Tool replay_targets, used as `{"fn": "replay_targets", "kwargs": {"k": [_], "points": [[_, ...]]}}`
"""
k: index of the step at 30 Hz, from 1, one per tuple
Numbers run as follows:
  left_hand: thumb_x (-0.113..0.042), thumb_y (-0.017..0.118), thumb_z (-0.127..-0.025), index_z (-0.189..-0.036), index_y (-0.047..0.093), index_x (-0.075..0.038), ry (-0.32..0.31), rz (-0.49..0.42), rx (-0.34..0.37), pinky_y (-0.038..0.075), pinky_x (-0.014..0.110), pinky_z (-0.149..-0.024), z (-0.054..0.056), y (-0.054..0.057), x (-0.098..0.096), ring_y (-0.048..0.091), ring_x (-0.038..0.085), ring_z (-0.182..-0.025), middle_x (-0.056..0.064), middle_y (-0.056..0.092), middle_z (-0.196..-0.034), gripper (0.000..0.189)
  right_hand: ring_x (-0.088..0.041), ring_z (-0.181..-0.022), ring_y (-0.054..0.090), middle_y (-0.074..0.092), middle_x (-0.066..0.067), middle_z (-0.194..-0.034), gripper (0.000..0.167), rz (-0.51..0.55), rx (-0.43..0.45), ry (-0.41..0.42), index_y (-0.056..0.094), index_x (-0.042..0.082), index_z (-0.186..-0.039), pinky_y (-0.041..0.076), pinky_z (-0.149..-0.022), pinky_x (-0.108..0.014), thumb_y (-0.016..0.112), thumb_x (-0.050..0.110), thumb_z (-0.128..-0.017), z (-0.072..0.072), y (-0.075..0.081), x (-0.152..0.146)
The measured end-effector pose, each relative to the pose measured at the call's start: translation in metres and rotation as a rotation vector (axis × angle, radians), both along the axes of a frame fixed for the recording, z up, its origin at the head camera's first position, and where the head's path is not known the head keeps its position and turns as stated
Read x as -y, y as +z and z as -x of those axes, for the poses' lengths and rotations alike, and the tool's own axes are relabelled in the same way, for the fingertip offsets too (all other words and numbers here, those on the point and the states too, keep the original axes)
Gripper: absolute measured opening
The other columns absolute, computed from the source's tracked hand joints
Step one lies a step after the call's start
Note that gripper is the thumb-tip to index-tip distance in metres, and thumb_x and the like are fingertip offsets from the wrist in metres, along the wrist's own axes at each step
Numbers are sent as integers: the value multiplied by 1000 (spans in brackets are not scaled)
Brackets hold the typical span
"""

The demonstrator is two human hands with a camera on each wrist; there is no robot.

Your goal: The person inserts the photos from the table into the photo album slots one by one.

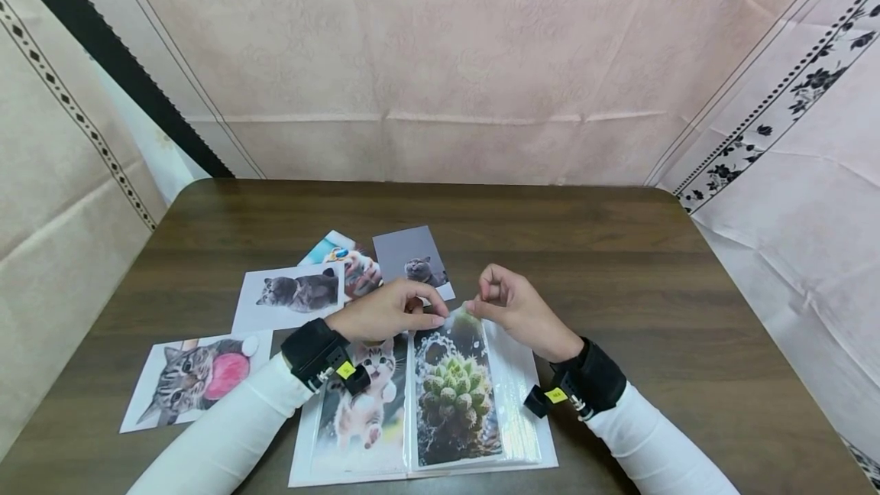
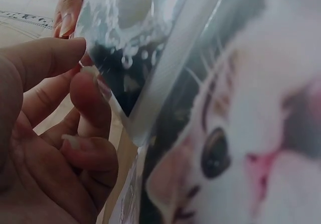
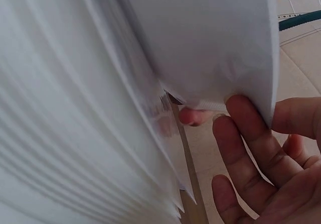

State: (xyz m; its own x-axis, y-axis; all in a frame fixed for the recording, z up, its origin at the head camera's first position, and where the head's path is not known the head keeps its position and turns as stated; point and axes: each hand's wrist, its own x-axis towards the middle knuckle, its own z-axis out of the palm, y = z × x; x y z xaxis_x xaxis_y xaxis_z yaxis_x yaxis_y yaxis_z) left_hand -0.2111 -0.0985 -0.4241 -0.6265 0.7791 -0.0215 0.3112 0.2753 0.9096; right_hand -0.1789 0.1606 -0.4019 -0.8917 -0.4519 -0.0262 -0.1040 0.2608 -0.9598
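An open photo album [image 1: 546,445] with clear sleeve pages lies on the table. A white kitten photo [image 1: 360,418] fills its left page, and a succulent photo [image 1: 454,396] shows on the right one, whose upper end is raised. My left hand [image 1: 395,308] pinches the top edge of that page, thumb and index finger meeting there in the left wrist view. At the page's top right corner, my right hand [image 1: 519,315] pinches it between thumb and fingers. The right wrist view shows the white back of the lifted page [image 3: 210,38] and several layered sleeves below it.
Loose cat photos lie left of and behind the album: a tabby with a pink object [image 1: 195,380], a grey cat on white [image 1: 292,295], a grey cat on a grey ground [image 1: 412,254], and a partly covered colourful one [image 1: 360,273]. The brown table [image 1: 619,266] has patterned cloth around it.
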Motion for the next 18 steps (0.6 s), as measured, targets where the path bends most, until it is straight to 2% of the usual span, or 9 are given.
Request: {"fn": "replay_targets", "kwargs": {"k": [3, 7, 13, 18], "points": [[-17, 61, -102, -116, 69, -12, 4, -6, 6, 40, 25, -61, -1, 0, 0, 47, 14, -61, 4, 64, -93, 16, -19, -90, 69, 57, -7, -80, 17, -1, 2, -15, 45, 4, -100, 49, -79, -25, 62, 6, -100, -2, 0, 1], [-17, 61, -103, -111, 68, -11, 7, -28, 28, 41, 26, -63, -1, 1, -1, 47, 16, -64, 3, 60, -89, 13, -25, -78, 59, 58, -10, -81, 19, 9, 9, -47, 46, 5, -101, 45, -74, -29, 63, 13, -101, -1, 2, 1], [-20, 59, -104, -106, 66, -10, 38, -46, 54, 42, 27, -60, -3, 3, 7, 46, 14, -61, 6, 54, -77, 12, -18, -85, 72, 71, -4, -85, 17, 77, 68, -32, 45, 5, -103, 54, -86, -30, 61, 13, -102, 1, 2, -1], [-24, 55, -106, -106, 65, -13, 77, -40, 48, 44, 27, -61, -6, 3, 23, 48, 13, -63, 6, 54, -82, 15, -18, -87, 72, 72, -4, -85, 17, 68, 83, -16, 47, 5, -106, 52, -88, -29, 61, 13, -102, 2, 1, -2]]}}
